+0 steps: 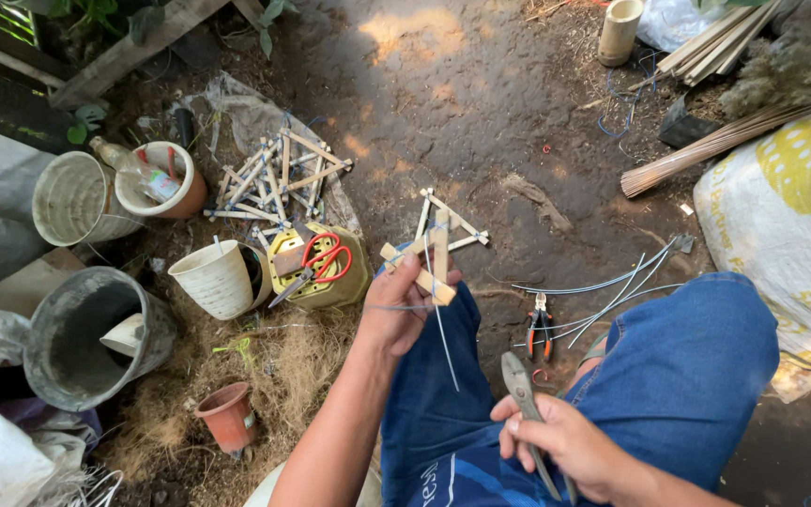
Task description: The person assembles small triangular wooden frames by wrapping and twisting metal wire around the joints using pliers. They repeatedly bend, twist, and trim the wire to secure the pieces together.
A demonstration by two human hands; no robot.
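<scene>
My left hand (pixel 396 305) holds a small frame of short bamboo sticks (pixel 438 244) lashed together, raised over my left knee. A thin grey wire (pixel 443 338) hangs down from the frame. My right hand (pixel 570 446) grips the handles of grey metal pliers (pixel 521 385), whose jaws point up toward the wire without touching it. Both hands are above my blue jeans (pixel 668 376).
A pile of similar bamboo frames (pixel 274 174) lies on the dirt ahead. Red-handled scissors (pixel 321 258) rest on a yellow box, by a white cup (pixel 218 277). Orange-handled pliers (pixel 539 329) and loose wires (pixel 612 282) lie by my knee. Buckets and pots stand left; bamboo splints (pixel 734 131) and a sack right.
</scene>
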